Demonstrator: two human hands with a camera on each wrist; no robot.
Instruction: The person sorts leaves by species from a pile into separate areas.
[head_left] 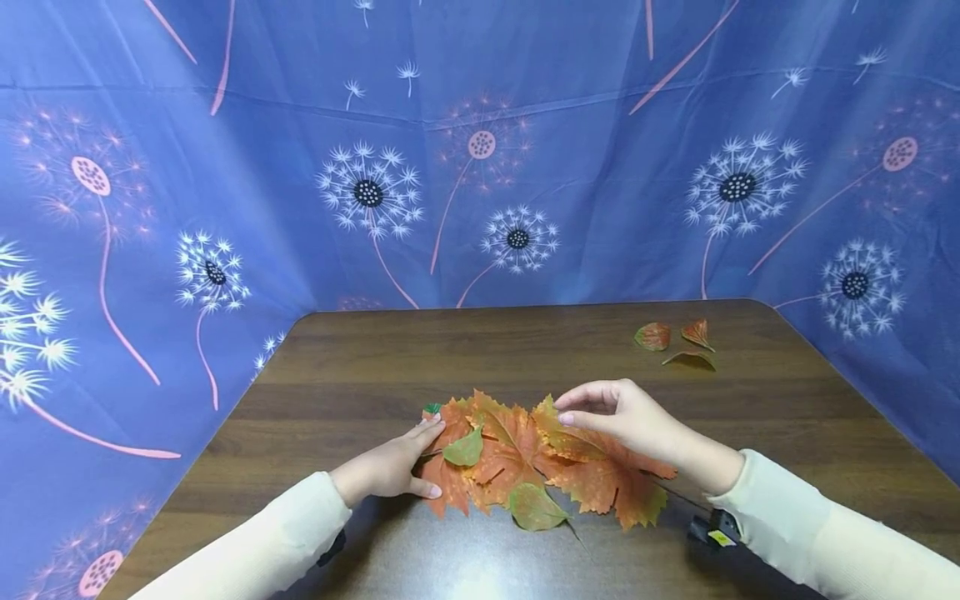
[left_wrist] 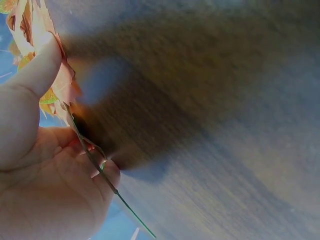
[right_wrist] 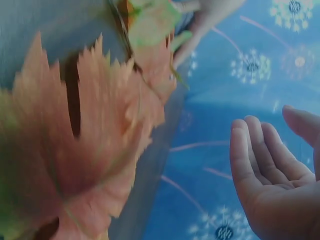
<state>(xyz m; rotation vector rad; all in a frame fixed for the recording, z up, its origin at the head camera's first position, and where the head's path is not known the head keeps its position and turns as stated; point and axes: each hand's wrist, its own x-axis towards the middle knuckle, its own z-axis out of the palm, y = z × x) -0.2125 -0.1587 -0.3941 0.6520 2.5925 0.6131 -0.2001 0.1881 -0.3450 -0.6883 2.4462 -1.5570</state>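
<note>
Orange maple-like leaves lie overlapped in a row on the table, with slits showing in some. On top of the left part is a small green leaf; a second green leaf lies along the near edge. My left hand rests on the row's left end, fingers extended and thumb spread. Thin stems cross in front of its fingers in the left wrist view. Over the right leaves, my right hand hovers with thumb and fingers apart. Its fingers hold nothing in the right wrist view.
Three small red-green leaves, including a round one, lie at the table's back right. The brown wooden table meets a blue dandelion-print cloth behind and at both sides. Something small and green shows beside the left fingertips.
</note>
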